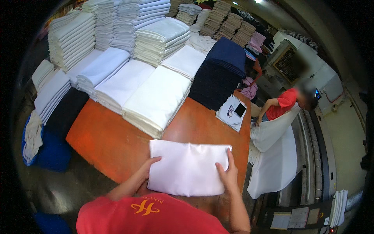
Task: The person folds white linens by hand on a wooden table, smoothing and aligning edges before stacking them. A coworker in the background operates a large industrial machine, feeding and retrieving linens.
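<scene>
A folded white cloth lies between my hands at the near edge of the orange-brown table. My left hand grips its left side, thumb on top and the other fingers hidden beneath or behind. At the right edge, my right hand holds the cloth with thumb on top and fingers along the side. Just beyond it stands a stack of folded cream-white cloths, with further white stacks to its left.
Dark navy folded cloths are piled at the table's far right. Eyeglasses and a phone rest on white cloths near the right edge. To the right, a person in red handles a white sheet at a roller machine.
</scene>
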Demonstrator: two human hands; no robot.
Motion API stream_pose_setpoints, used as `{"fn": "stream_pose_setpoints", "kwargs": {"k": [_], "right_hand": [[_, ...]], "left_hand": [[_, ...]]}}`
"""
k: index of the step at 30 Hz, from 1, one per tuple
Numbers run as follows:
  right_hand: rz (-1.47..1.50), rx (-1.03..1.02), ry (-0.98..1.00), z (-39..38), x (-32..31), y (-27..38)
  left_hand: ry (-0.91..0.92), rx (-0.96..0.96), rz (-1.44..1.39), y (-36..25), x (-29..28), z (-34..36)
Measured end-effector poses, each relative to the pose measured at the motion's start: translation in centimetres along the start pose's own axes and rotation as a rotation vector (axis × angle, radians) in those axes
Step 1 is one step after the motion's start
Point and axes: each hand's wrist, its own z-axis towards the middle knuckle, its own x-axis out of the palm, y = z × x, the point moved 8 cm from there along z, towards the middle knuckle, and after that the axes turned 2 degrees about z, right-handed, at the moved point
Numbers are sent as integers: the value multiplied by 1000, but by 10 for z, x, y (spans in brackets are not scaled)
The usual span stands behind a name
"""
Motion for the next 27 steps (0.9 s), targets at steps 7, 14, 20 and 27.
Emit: {"fn": "stream_pose_setpoints", "kwargs": {"k": [7, 14, 20, 27], "right_hand": [[-393, -756, -156, 167, -46, 245], [-717, -937, -617, 387, -61, 402], [-949, -1065, -341, 400, -11, 300], [-764, -525, -21, 309, -3, 77]], "left_hand": [[133, 706, -130, -222, 41, 12], [374, 1145, -431, -458, 189, 155], [100, 1044, -633, -504, 168, 346], [-416, 679, -388, -452, 78, 462]]}}
